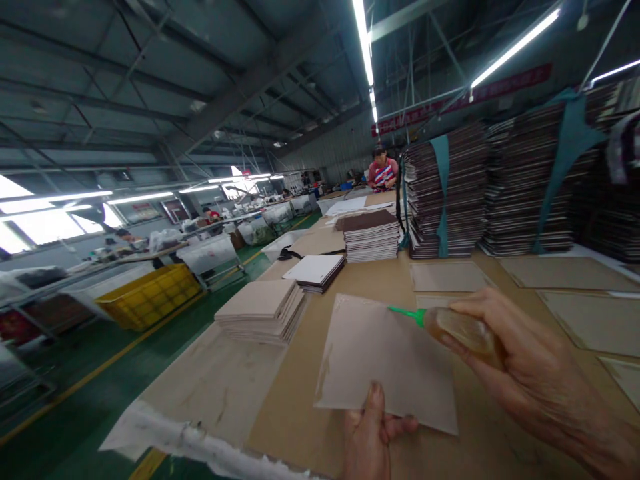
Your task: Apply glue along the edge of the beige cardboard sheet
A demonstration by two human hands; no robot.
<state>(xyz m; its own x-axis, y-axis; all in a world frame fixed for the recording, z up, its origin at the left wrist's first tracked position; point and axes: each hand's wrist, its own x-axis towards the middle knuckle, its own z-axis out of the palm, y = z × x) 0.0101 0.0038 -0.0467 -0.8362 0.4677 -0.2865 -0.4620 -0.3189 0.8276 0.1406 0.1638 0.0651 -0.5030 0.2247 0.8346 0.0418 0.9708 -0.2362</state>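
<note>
My left hand (370, 433) pinches the near edge of a grey card sheet (385, 363), thumb on top, lifting it slightly off the table (280, 413). My right hand (530, 373) has its grip wrapped tight round a glue bottle (463, 330), the green nozzle (405, 312) lying over the sheet's far right corner. To do this well, I judge I should keep the sheet steady and flat, hold the tip low, and squeeze lightly so the line runs thin near the edge. The table is covered in brown board, with a pile of grey sheets (263, 310) to the left, a white-topped pile (315, 272) beyond it and tall dark stacks (450, 193) behind. It is a large hall with strip lights; another person (383, 170) sits far off.
</note>
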